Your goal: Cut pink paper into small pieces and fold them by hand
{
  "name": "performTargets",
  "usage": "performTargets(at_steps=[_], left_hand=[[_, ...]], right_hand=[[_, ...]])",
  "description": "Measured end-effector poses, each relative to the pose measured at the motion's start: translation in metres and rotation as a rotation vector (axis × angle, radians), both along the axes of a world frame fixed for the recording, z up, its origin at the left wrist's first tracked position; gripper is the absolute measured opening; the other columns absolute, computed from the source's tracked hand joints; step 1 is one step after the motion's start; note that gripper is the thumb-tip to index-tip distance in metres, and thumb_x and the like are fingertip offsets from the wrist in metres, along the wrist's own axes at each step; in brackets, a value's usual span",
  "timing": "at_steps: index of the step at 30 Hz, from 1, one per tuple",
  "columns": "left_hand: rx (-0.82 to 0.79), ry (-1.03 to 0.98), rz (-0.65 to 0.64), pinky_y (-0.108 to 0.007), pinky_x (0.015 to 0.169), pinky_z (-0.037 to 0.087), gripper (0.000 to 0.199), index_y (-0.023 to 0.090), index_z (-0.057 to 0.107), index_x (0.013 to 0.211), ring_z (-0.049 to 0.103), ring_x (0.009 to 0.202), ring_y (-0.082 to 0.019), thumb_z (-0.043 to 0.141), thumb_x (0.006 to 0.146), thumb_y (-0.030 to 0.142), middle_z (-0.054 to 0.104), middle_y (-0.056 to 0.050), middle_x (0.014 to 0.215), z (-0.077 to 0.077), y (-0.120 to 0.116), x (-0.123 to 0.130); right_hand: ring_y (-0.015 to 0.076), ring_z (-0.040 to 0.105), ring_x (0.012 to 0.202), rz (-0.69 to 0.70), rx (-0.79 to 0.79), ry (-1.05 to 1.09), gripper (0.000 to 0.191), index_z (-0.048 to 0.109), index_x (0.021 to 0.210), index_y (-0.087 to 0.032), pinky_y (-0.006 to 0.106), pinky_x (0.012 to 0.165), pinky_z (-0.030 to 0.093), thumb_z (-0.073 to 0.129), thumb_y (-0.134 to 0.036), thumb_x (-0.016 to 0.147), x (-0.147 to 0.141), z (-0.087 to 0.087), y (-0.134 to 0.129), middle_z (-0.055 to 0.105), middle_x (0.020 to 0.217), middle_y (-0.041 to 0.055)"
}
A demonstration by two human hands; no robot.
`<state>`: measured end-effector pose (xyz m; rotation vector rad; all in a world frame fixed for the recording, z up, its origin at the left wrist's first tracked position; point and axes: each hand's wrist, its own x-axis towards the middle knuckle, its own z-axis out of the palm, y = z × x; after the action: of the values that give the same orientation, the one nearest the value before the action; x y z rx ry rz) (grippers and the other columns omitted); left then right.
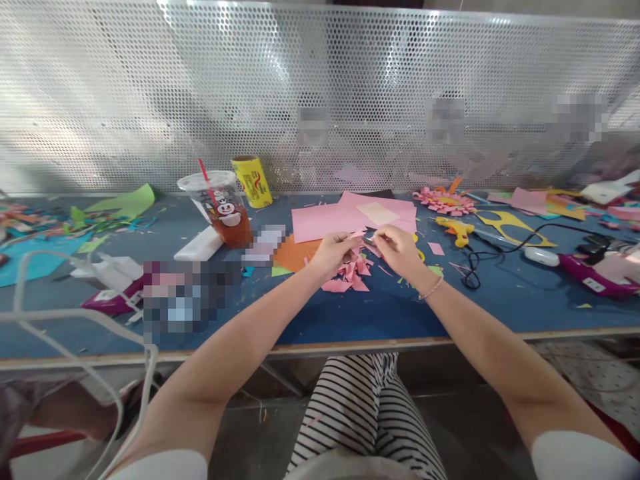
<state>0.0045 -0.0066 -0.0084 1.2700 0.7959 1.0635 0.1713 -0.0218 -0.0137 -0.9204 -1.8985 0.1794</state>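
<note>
Over the desk, my left hand (334, 253) pinches a small piece of pink paper (359, 233) between thumb and fingers. My right hand (399, 249) is closed close beside it, its fingertips nearly meeting the left ones. A small dark, thin shape shows between the two hands; what the right fingers grip is too small to make out. Below them lies a heap of cut pink paper strips (353, 273). Yellow loops, perhaps scissor handles (420, 255), show partly behind my right hand. Pink sheets (320, 221) and an orange sheet (290, 252) lie just beyond.
A plastic drink cup (233, 220) with a red straw and a yellow tube (253, 183) stand at left. To the right are a pink paper flower (445, 201), a yellow glue gun (455, 231) with a black cord, and a purple device (597, 275). A perforated metal panel (280, 87) closes the back.
</note>
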Motion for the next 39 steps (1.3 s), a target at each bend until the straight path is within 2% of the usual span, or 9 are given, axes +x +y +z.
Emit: performTargets(at_steps=[2, 4, 13, 18, 22, 30, 32, 36, 39], left_hand=[[0.046, 0.054, 0.001, -0.016, 0.041, 0.036, 0.021, 0.013, 0.051, 0.059, 0.048, 0.04, -0.004, 0.066, 0.065, 0.027, 0.051, 0.004, 0.047, 0.0, -0.002, 0.001], [0.089, 0.098, -0.004, -0.016, 0.042, 0.037, 0.02, 0.013, 0.051, 0.06, 0.05, 0.041, -0.005, 0.064, 0.067, 0.027, 0.052, 0.004, 0.048, 0.0, -0.005, 0.002], [0.104, 0.084, -0.023, -0.016, 0.041, 0.038, 0.018, 0.012, 0.052, 0.062, 0.052, 0.04, -0.006, 0.064, 0.067, 0.025, 0.052, 0.003, 0.05, 0.003, -0.009, 0.003], [0.055, 0.01, -0.086, -0.019, 0.042, 0.041, 0.023, 0.012, 0.056, 0.068, 0.055, 0.042, -0.009, 0.066, 0.065, 0.033, 0.055, 0.001, 0.052, -0.001, -0.004, 0.001], [0.06, -0.022, -0.137, -0.02, 0.04, 0.041, 0.025, 0.011, 0.058, 0.073, 0.057, 0.044, -0.011, 0.064, 0.068, 0.035, 0.059, -0.002, 0.055, 0.003, -0.006, -0.001], [0.132, 0.122, -0.053, -0.017, 0.039, 0.039, 0.028, 0.012, 0.052, 0.063, 0.052, 0.04, -0.006, 0.065, 0.068, 0.037, 0.056, 0.001, 0.052, 0.005, -0.009, 0.0], [0.147, 0.123, -0.06, -0.017, 0.04, 0.039, 0.027, 0.012, 0.051, 0.063, 0.052, 0.04, -0.006, 0.064, 0.069, 0.036, 0.054, 0.002, 0.051, 0.004, -0.008, 0.0], [0.144, 0.122, -0.07, -0.017, 0.038, 0.037, 0.024, 0.012, 0.053, 0.064, 0.052, 0.04, -0.006, 0.064, 0.069, 0.033, 0.056, 0.001, 0.054, 0.002, -0.008, 0.001], [0.112, 0.112, -0.06, -0.016, 0.039, 0.037, 0.023, 0.012, 0.055, 0.066, 0.052, 0.041, -0.006, 0.066, 0.066, 0.032, 0.057, 0.0, 0.054, 0.002, -0.008, 0.0]], right_hand=[[0.01, 0.047, 0.05, 0.062, -0.209, 0.062, 0.027, 0.05, 0.069, -0.018, 0.023, 0.048, 0.037, 0.039, -0.036, 0.086, -0.006, -0.002, 0.002, 0.05, 0.057, -0.0012], [0.0093, 0.046, 0.049, 0.115, -0.306, 0.077, 0.031, 0.046, 0.064, -0.018, 0.022, 0.047, 0.035, 0.038, -0.038, 0.086, -0.009, -0.004, 0.003, 0.048, 0.054, -0.0024], [0.0083, 0.04, 0.048, 0.123, -0.294, 0.059, 0.029, 0.038, 0.062, -0.019, 0.022, 0.047, 0.029, 0.039, -0.036, 0.085, -0.01, -0.006, 0.003, 0.042, 0.053, -0.0038], [0.0081, 0.04, 0.047, 0.158, -0.32, 0.085, 0.03, 0.042, 0.062, -0.018, 0.022, 0.047, 0.03, 0.039, -0.037, 0.085, -0.011, -0.003, 0.003, 0.043, 0.053, -0.0035], [0.0077, 0.038, 0.047, 0.173, -0.353, 0.145, 0.029, 0.043, 0.064, -0.018, 0.022, 0.046, 0.029, 0.041, -0.039, 0.084, -0.01, -0.003, 0.003, 0.041, 0.053, -0.0045], [0.008, 0.044, 0.048, 0.298, -0.428, 0.294, 0.032, 0.045, 0.062, -0.018, 0.022, 0.048, 0.034, 0.038, -0.038, 0.086, -0.008, -0.003, 0.003, 0.046, 0.054, -0.0034], [0.0084, 0.044, 0.048, 0.282, -0.406, 0.29, 0.033, 0.045, 0.063, -0.018, 0.023, 0.049, 0.034, 0.036, -0.039, 0.087, -0.008, -0.003, 0.003, 0.046, 0.055, -0.003], [0.0088, 0.04, 0.049, 0.109, -0.293, 0.101, 0.029, 0.044, 0.062, -0.018, 0.023, 0.049, 0.03, 0.042, -0.037, 0.084, -0.009, -0.002, 0.003, 0.043, 0.053, -0.0037], [0.0089, 0.037, 0.049, 0.053, -0.243, 0.025, 0.029, 0.043, 0.061, -0.018, 0.024, 0.049, 0.027, 0.042, -0.035, 0.084, -0.009, -0.001, 0.002, 0.042, 0.053, -0.0037]])
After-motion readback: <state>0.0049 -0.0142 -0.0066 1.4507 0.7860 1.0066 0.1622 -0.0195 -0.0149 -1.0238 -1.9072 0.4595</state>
